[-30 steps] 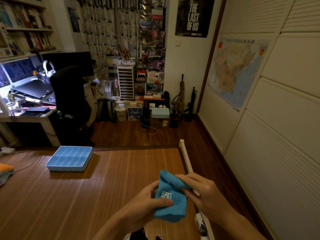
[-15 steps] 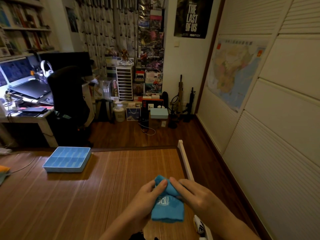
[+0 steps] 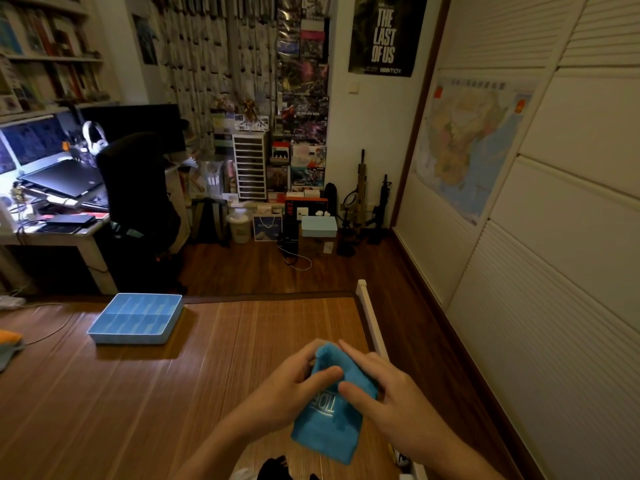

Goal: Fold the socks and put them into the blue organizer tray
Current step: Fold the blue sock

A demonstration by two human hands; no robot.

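A folded blue sock (image 3: 332, 414) is being held up above the mat-covered surface (image 3: 138, 393), close to its near edge and toward its right edge. White lettering is being shown on the side that faces the camera. The sock is being gripped by both hands at its upper part, while its lower part is hanging free.

The left hand (image 3: 287, 386) is being closed on the sock from the left: its thumb is being pressed across the front of the fabric and its fingers are being curled round the top. The right hand (image 3: 388, 393) is being clamped on the sock from the right, with the thumb laid on the front just beside the left thumb and the fingers wrapped along the top right fold.

The blue organizer tray (image 3: 128, 338) is lying flat at the far edge of the surface, left of the middle, well apart from the sock and the hands. A white rail (image 3: 369, 313) is running along the right edge. An orange cloth (image 3: 8, 337) is being cut off by the picture at the left. Something dark (image 3: 273, 467) is lying at the near edge below the hands; what it is cannot be told.
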